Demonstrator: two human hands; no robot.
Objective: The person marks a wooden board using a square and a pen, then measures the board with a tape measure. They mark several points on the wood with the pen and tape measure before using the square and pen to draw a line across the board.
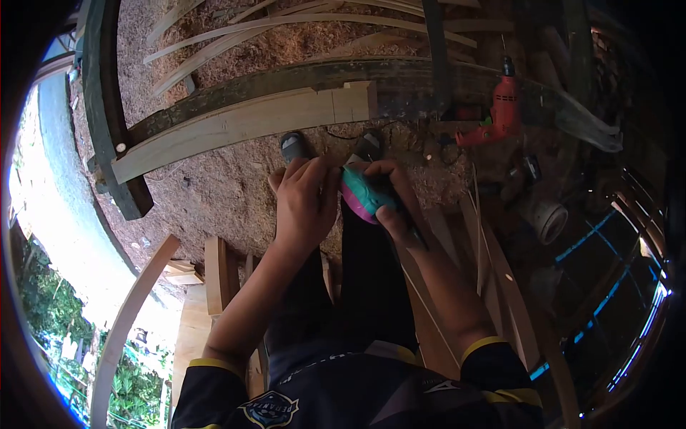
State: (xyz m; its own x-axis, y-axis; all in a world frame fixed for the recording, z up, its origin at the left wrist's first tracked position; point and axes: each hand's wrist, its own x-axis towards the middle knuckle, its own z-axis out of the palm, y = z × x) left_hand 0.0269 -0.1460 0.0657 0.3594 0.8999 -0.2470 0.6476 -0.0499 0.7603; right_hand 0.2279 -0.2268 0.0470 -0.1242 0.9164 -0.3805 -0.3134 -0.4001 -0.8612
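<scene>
Pinching a teal-and-magenta item (364, 194) between thumb and fingers, the right grip (407, 193) has it just right of the left grip (304, 200), off the ground, on the near side of the sandals (294, 146). The left grip's fingers are bent close by the item's left edge; whether they pinch anything, I cannot tell. A slip looks the likeliest mishap: the item is rounded and seems held mostly by thumb and fingertips, so a sharp tug could twist it loose into the wood shavings (214, 186). Far to the right, a red drill (505, 107) lies with its bit exposed; a careless reach could snag skin. Nearer, also right, stands a pale bucket-like container (550, 220), its contents too dark to tell.
</scene>
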